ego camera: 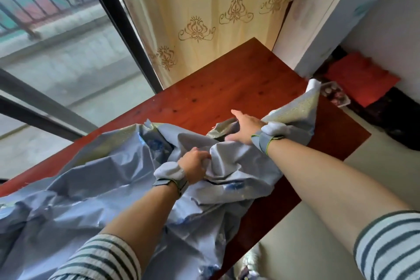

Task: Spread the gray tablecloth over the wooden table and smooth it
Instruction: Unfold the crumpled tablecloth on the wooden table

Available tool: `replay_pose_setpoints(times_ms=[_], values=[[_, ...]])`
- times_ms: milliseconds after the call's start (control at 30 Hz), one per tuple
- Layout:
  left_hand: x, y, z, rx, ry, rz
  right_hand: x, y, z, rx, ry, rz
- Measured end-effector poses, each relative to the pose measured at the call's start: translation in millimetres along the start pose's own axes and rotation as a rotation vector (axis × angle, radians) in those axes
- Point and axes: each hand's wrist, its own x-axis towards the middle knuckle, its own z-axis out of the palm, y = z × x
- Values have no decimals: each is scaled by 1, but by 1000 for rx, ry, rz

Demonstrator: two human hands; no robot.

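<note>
On the near left of the worktop (227,88), the gray tablecloth (91,188) lies in a crumpled heap that spills over the near edge. Your left hand (194,163) is sunk into its middle, its fingers (203,157) curled tight round a bunch of fabric. Further right, your right hand (246,127) reaches ahead with its fingers (237,114) straight and together, laid flat on a fold and pinching nothing. Behind that wrist a flap of the cloth stands up over the right edge.

Your left fingertips are buried in the folds, and the cloth's left end runs out of view. The far half of the wood shows uncovered.

A barred window (56,29) fills the left. A cream patterned curtain (204,7) hangs past the far edge, and a red cushion (361,77) lies on the floor at right.
</note>
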Motion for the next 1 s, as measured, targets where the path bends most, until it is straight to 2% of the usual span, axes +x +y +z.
replay_pose_setpoints(times_ms=[67,133,300,400,467,600,667,700,767,833,900,967,1000], values=[[5,-16,3,44,137,-113,-2,10,13,-130,-51,87],[9,-29,5,49,102,-232,-3,17,17,-135,1,135],[14,-49,8,101,-57,-357,8,22,-35,197,396,261],[19,-47,-15,93,-51,-324,18,19,-88,325,620,274],[24,-39,-43,-6,126,-280,19,15,-121,368,772,284],[35,-6,-93,-242,617,-280,14,14,-163,388,1005,274],[37,12,-103,-318,731,-286,9,18,-167,382,1046,250],[37,19,-103,-348,727,-286,6,22,-165,371,1038,247],[38,24,-91,-341,590,-294,3,35,-147,279,916,303],[37,22,-74,-243,340,-305,-1,52,-121,170,654,398],[30,20,-57,-138,79,-287,-8,68,-95,140,305,479],[23,19,-45,-91,-52,-262,-15,76,-81,60,15,529],[20,19,-43,-80,-87,-259,-18,77,-81,22,-78,552]])
